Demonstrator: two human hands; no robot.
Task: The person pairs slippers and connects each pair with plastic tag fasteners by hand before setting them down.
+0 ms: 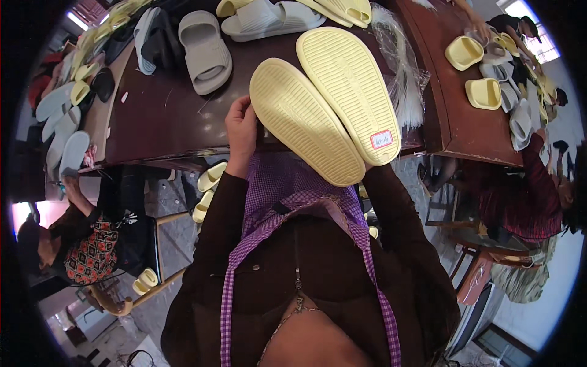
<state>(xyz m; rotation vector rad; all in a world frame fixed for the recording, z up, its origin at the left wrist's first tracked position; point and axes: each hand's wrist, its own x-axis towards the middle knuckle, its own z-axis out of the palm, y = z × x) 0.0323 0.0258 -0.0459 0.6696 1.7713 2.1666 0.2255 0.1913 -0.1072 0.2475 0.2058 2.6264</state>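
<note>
A pair of pale yellow slide slippers is held up over the table's near edge, ribbed soles facing me. At the edge of the left slipper [306, 122], my left hand [241, 129] is closed, with its fingertips partly behind it. The right slipper [348, 92] bears a small red-edged sticker [381, 140] near its heel and overlaps the left one. Only a sliver of my right hand [369, 166] shows below these soles; its fingers are hidden behind the slipper it supports.
Grey slides [206, 52] and more yellow ones lie on the dark red table [165, 116]. A bundle of clear plastic bags [400, 73] is right of the pair. People sit at left and right; another table [455, 122] holds several slippers. Chairs stand below.
</note>
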